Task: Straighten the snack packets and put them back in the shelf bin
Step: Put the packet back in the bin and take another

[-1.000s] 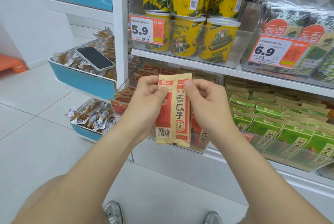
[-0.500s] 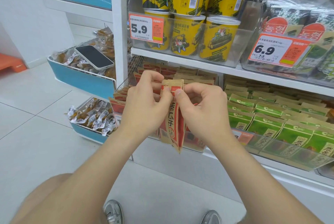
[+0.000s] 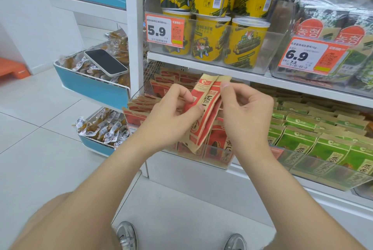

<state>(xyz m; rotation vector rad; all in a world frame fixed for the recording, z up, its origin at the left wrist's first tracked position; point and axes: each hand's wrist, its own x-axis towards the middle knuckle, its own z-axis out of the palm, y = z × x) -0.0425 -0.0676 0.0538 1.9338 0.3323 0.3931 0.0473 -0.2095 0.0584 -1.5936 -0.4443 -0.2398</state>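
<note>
STORE AISLE: A person's left hand and right hand hold one red snack packet, fingers clamped on its side edges. It tilts just above the clear shelf bin, under the upper shelf. Open floor lies left. Half a second earlier it hung upright, edge-on. One phone tops a blue tray.

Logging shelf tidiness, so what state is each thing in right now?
Held packet, tilted, pinched by both hands.
Left hand, pinching the packet's left edge.
Right hand, pinching its top corner.
Shelf bin, stocked with red packets.
Phone, lying flat, screen dark.
Green packets, standing in rows.
</note>
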